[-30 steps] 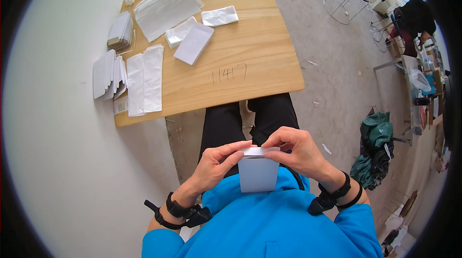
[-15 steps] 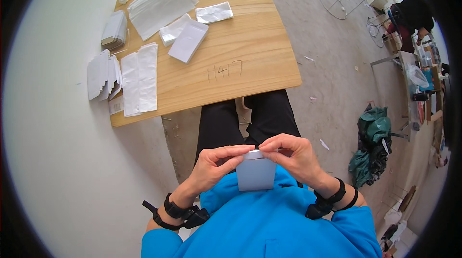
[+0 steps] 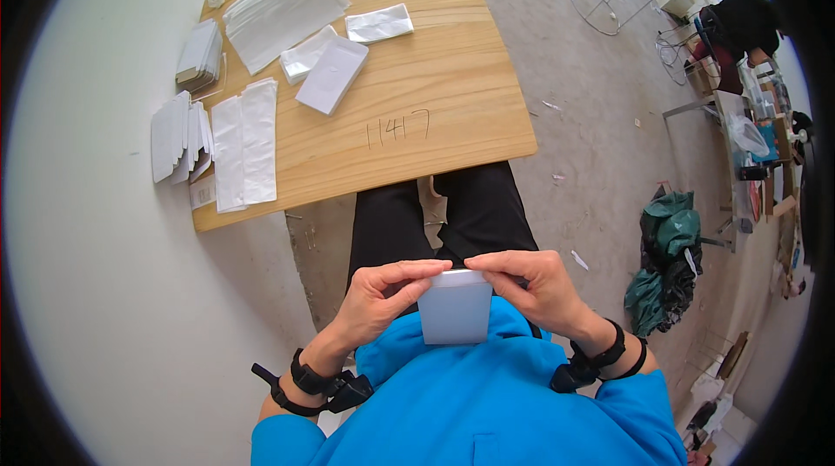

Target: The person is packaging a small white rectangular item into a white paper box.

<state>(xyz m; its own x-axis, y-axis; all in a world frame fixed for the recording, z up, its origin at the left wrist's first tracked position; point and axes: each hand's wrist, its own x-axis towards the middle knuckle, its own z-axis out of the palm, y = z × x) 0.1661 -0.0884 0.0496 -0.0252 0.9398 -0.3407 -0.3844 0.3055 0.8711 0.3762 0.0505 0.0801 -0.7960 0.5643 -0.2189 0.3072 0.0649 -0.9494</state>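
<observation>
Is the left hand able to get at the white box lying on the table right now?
Probably not without stretching: the left hand is busy at the upper edge of the held box, and the other box lies past the near edge of the table. Nothing covers that box, though.

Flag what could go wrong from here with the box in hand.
Slip: the left hand and right hand hold the white box only near its upper edge, away from the wooden table, so it might drop.

Crease: pressing too hard at that edge could bend it.
</observation>
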